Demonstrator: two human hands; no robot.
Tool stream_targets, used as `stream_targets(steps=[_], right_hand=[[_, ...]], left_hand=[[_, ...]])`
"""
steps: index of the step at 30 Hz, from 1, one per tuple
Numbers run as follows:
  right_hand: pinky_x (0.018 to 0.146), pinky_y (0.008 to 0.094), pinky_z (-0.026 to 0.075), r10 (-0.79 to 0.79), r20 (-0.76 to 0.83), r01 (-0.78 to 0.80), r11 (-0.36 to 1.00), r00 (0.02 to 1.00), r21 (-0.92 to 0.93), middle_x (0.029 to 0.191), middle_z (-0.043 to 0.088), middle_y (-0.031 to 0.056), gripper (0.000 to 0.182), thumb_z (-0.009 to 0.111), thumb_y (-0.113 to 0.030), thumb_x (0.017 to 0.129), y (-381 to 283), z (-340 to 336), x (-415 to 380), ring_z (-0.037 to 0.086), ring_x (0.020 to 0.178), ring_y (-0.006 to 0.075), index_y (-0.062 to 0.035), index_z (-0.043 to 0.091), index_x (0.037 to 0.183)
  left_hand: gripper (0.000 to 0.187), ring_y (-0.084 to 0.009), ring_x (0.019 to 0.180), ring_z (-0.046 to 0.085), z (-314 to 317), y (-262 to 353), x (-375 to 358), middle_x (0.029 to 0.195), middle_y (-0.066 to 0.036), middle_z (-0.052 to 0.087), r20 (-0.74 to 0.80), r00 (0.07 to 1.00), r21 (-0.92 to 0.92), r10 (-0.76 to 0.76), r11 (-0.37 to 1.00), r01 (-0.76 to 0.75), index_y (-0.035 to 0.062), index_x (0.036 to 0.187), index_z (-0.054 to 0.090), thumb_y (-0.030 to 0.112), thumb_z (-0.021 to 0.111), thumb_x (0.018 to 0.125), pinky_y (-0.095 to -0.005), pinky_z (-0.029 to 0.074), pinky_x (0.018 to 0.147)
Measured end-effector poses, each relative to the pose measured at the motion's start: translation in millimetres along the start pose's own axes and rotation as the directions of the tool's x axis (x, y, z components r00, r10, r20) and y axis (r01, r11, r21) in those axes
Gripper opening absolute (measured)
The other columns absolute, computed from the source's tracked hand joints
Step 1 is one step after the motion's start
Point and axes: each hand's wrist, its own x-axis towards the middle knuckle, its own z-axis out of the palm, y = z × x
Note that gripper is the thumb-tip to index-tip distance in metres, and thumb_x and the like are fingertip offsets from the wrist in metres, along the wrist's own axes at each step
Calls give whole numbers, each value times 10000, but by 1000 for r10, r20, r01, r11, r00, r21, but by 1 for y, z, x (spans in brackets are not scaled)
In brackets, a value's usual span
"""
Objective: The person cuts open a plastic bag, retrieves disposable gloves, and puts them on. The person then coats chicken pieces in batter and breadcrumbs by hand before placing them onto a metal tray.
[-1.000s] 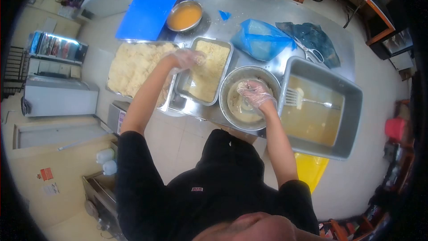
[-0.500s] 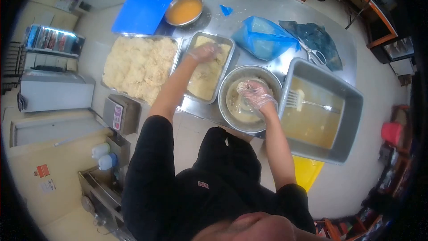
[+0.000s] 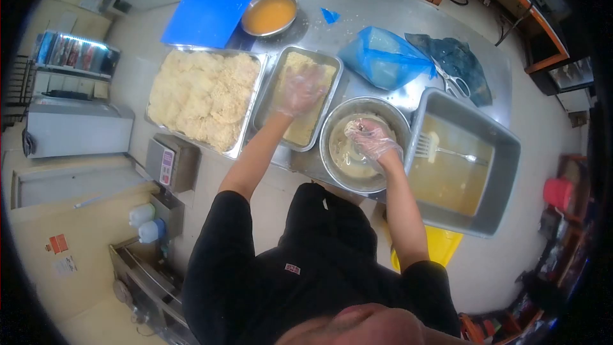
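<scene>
My left hand [image 3: 299,92], in a clear plastic glove, is over the narrow metal tray of pale crumbs [image 3: 299,133]. Its fingers look stretched out flat on the crumbs, somewhat blurred by motion. Above the round metal bowl [image 3: 329,160] of pale wet batter, my right hand [image 3: 372,138] has its gloved fingers curled together, with batter on the fingertips. Whatever they hold, if anything, is hidden. Left of the crumb tray, a larger metal tray [image 3: 237,147] is heaped with crumb-coated pieces [image 3: 201,96].
At right, a grey tub [image 3: 504,179] holds cloudy liquid and a slotted turner [image 3: 447,151]. Behind are a blue plastic bag [image 3: 385,57], scissors [image 3: 454,82], a dark cloth [image 3: 456,61], a bowl of orange liquid [image 3: 271,14] and a blue board [image 3: 217,3]. A scale [image 3: 171,163] stands lower left.
My left hand has moved nearer along the crumb tray and turned flatter, away from the big tray. My right hand stays over the bowl. The whole view has shifted slightly.
</scene>
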Motion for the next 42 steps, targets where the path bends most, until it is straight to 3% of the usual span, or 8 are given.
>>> stream_targets(steps=[7,13,17,18,27,31,39,42], right_hand=[[784,302,511,-13,13,11,988,1000,155,991,706,76,496,758,-294,900,-11,-1,-7,628,857,129,-3,626,1279],[745,288,499,24,22,-25,997,999,70,943,707,59,487,767,-299,893,-12,-1,-4,613,836,109,-5,634,1258],[746,291,498,8,7,-8,999,1000,37,930,706,52,492,776,-304,884,-16,-3,-4,611,816,113,-12,639,1256],[745,291,497,-16,7,16,999,1000,31,929,706,51,492,778,-305,882,-15,-2,-4,608,808,114,-15,641,1254],[741,301,490,-118,-37,117,993,992,-17,899,682,35,510,782,-299,875,-23,0,-8,583,792,122,-17,640,1274],[755,298,493,-1,-40,2,1000,999,8,904,686,46,452,770,-267,887,-35,-2,-13,592,811,123,-12,654,1242],[805,300,517,-73,-56,74,997,996,10,949,706,58,384,774,-234,889,-31,3,-12,633,873,126,2,683,1177],[826,298,520,-16,62,2,977,998,211,984,711,68,393,781,-233,882,-21,-1,-10,640,893,135,14,682,1172]], left_hand=[[634,-332,1530,197,-57,14,-36,1564,12,439,479,875,163,75,971,-173,195,1461,511,584,254,1032,-795,33,1115],[694,-361,1416,410,-109,24,-109,1498,-158,490,508,860,-84,-52,990,109,191,1446,536,629,557,909,-592,273,1171],[889,-367,1306,524,-68,39,-120,1398,-257,532,148,900,56,-411,912,407,-61,1339,514,570,770,768,-429,414,1106],[951,-372,1296,528,-97,54,-99,1384,-266,532,350,760,2,-548,811,585,-125,1283,502,602,781,738,-427,437,1087],[327,-330,1083,651,48,-4,-115,1148,-280,640,320,804,-50,-501,839,542,-42,1202,588,96,596,906,-422,509,951],[402,-410,998,659,36,-32,-104,1075,-291,657,206,848,-225,-489,819,527,-37,1154,627,281,636,907,-452,526,874],[839,-448,1424,360,-7,28,-69,1544,-286,355,-105,853,-22,-511,859,512,-50,1506,315,491,596,929,-522,332,1149],[921,-422,1492,249,-10,26,-41,1615,-254,250,76,864,72,-497,867,492,-52,1558,202,543,549,947,-533,194,1219]])
